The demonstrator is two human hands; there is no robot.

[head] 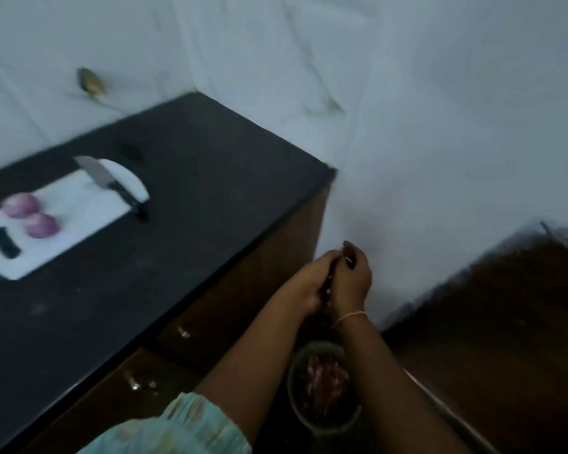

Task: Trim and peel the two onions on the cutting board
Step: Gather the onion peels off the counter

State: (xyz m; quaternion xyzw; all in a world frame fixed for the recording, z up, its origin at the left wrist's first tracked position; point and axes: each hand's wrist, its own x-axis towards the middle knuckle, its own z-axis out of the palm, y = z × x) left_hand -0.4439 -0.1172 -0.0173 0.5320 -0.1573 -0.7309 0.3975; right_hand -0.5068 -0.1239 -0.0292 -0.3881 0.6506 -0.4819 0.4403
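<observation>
Two peeled purple onions, one [20, 205] behind the other [41, 225], lie on a white cutting board [79, 211] at the left of the dark counter. A knife [106, 181] rests across the board's far end. My left hand [309, 283] and my right hand [351, 280] are pressed together off the counter's right edge, holding dark onion skins [348, 253] between them above a bin. The frame is blurred.
A round bin [323, 388] with reddish peelings stands on the floor below my hands. The black counter [194, 198] has brown drawers [184, 332] under it. A dark wooden surface [505, 322] is at the right. White tiled walls lie behind.
</observation>
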